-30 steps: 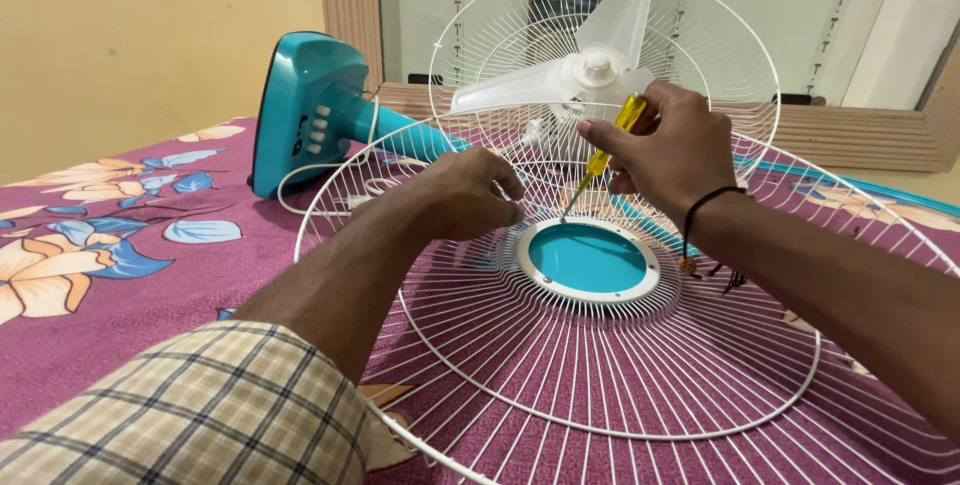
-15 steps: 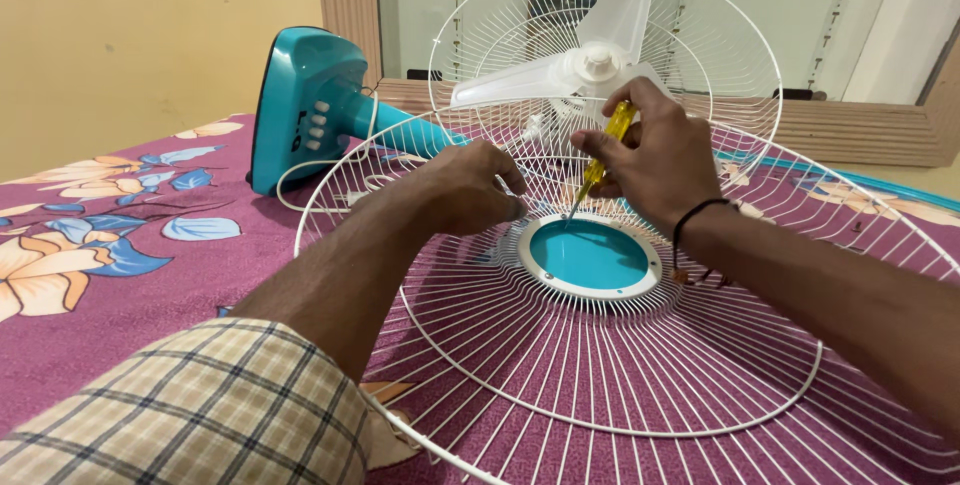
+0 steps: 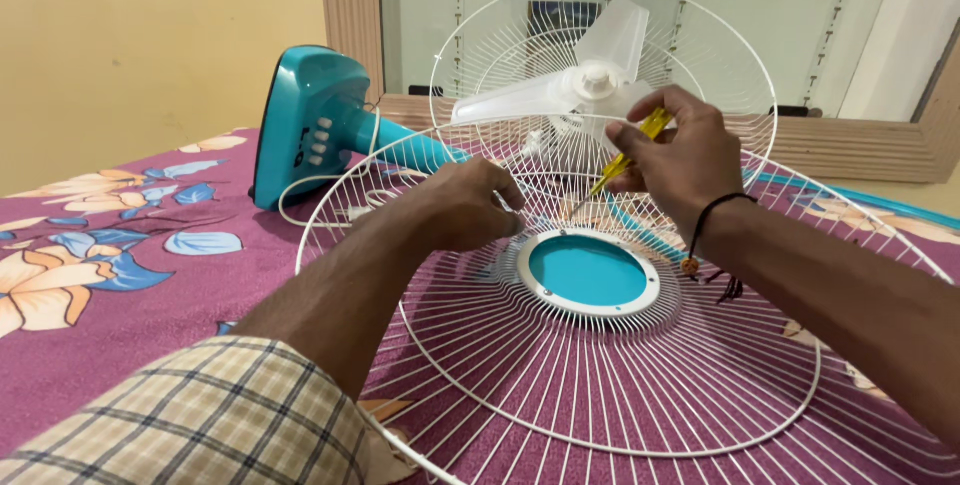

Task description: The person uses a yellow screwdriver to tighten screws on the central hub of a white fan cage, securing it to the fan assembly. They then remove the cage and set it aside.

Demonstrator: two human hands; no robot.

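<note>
Far left: floral purple bedsheet (image 3: 120, 245), then the teal fan base (image 3: 300, 125) lying on its side w/ white cord (image 3: 310, 185) looped beside it. Your left hand (image 3: 465, 205) was closed down on the wires of the front grille (image 3: 600, 365), just left of its teal centre disc (image 3: 587, 270); fingers curled, can't tell if they pinched anything small. Grille lay flat on the sheet in front of you, disc ringed in white. Your right hand (image 3: 680, 155) gripped a yellow-handled screwdriver (image 3: 625, 160), shaft angled down-left, tip just above the disc's upper rim; can't tell if it touched. Black thread band on that wrist. Behind the hands: rear grille (image 3: 740, 55) upright w/ the translucent blades (image 3: 590, 75) mounted, mirror behind.
</note>
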